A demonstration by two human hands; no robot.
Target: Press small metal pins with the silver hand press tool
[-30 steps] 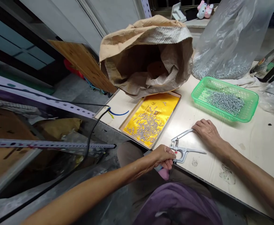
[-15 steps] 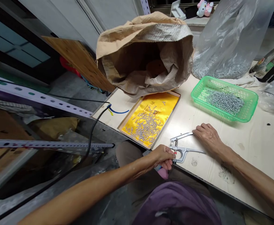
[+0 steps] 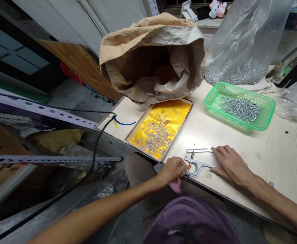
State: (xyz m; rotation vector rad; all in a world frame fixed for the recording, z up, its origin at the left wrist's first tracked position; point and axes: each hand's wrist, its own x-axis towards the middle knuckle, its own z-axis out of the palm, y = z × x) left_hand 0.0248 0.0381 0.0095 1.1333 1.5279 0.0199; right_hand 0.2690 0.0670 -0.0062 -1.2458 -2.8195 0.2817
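Note:
Silver hand-press pliers point(image 3: 198, 165) with a spring and a small red part lie at the table's front edge, jaws pointing left. My right hand point(image 3: 229, 164) grips the two handle ends, fingers on the upper handle and thumb at the lower one. At the jaws, my left hand point(image 3: 175, 169) is closed in a pinch beside the red part; what sits between its fingertips is too small to make out. Just left of the pliers, a shallow box point(image 3: 180, 127) lined with yellow cloth holds many small metal pins or springs point(image 3: 155, 140), loosely scattered.
A green plastic basket point(image 3: 269, 113) of similar small metal pieces stands at the right. Behind are an open brown sack point(image 3: 150, 34) and a clear plastic bag point(image 3: 250, 44) with metal pieces. A black cable point(image 3: 96, 149) hangs off the table's left corner.
My right hand has closed further around the handles, its thumb now at the lower handle, and the upper handle has come down. My left hand stays at the jaws.

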